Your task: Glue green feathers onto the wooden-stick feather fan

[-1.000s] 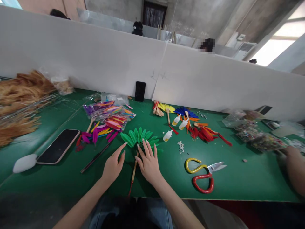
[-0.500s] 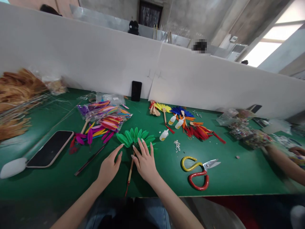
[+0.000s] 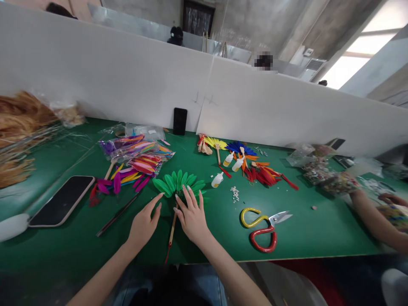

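Observation:
A fan of green feathers (image 3: 172,182) with a wooden handle (image 3: 172,229) and a red tassel lies flat on the green table in front of me. My right hand (image 3: 193,212) rests over the fan's centre with its fingers spread, touching the inner ends of the feathers. Just left of the fan, my left hand (image 3: 145,221) has its thumb and forefinger apart, the fingertip by the lowest left feather. The part of the fan under my right palm is hidden.
Red-and-yellow scissors (image 3: 264,238), white beads (image 3: 235,194) and glue bottles (image 3: 217,180) lie to the right. Bagged feathers (image 3: 143,155), a dark stick (image 3: 117,214) and a large phone (image 3: 63,202) are left. Another person's arm (image 3: 376,216) reaches in at far right.
The whole view has shifted slightly, so things appear a little further left. Both hands keep almost the same pose around the green fan.

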Available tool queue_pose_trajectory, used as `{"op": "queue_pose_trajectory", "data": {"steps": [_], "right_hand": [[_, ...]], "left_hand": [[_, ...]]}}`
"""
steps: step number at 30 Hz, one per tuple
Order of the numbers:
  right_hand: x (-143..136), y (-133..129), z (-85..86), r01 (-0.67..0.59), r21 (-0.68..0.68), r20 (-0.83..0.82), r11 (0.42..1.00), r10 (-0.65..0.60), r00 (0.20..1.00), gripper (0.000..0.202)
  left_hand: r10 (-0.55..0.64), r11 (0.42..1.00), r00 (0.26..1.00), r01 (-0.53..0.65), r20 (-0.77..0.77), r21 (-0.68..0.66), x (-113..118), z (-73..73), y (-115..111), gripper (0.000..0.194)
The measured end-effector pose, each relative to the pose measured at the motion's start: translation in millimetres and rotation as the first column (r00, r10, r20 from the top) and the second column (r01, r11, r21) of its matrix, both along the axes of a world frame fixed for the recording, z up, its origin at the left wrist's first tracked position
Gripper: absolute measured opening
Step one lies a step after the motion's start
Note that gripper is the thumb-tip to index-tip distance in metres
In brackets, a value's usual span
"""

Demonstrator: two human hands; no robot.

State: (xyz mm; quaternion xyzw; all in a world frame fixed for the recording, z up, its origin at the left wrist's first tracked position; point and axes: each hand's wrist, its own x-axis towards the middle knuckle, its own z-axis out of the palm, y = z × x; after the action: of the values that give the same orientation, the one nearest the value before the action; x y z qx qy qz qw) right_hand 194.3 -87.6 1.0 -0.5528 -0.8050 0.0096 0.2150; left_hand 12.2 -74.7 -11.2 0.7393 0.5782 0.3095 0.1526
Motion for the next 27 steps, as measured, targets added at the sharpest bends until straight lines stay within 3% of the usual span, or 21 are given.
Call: {"op": "queue_pose_trajectory", "data": {"steps": [8, 17, 27], "right_hand": [[-0.4, -1.5, 7.0, 0.004, -0.006, 0.001, 1.0, -0.004, 1.0, 0.043], [2.5, -5.4, -0.5, 0.02, -0.03, 0.005, 0.999, -0.02, 1.0, 0.042], [3.8, -5.8, 8.7, 0.022, -0.016, 0.036, 1.0, -0.021, 0.999, 0.043]], "left_hand": [[-0.001, 1.0, 1.0, 0.002, -0.01, 0.007, 0.0, -2.8, 0.3, 0.041], [-0.007, 1.0, 1.0, 0.008, -0.015, 0.027, 0.4, 0.3, -0.5, 0.041], [-0.017, 1.0, 1.0, 0.017, 0.02, -0.001, -1.1, -0.4, -1.1, 0.04]]}}
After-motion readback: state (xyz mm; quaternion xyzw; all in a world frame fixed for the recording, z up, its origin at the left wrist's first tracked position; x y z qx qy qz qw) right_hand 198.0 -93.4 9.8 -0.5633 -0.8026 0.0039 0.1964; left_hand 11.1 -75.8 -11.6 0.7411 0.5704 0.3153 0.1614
